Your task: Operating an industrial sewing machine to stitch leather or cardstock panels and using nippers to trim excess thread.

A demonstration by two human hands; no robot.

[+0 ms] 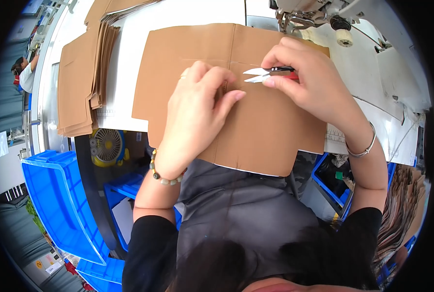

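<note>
A wide brown sheet [188, 44], leather-like with a seam down its middle, lies over the white table and hangs past its near edge. In my right hand [314, 80] is a pair of thread snips [275, 73] with silver blades and black and red on the handle. The blades are parted and point left, just above the sheet near the seam. My left hand [192, 107] rests over the sheet left of the seam, fingers bent, thumb and forefinger apart. Nothing shows between them. Its palm side is hidden.
A sewing machine [341, 29] stands at the back right. Stacked brown pieces [80, 78] lie on the table's left. Below are blue bins [61, 194], a yellow-and-blue fan [107, 146] and more stacked pieces [402, 204] at right. A person [27, 75] is far left.
</note>
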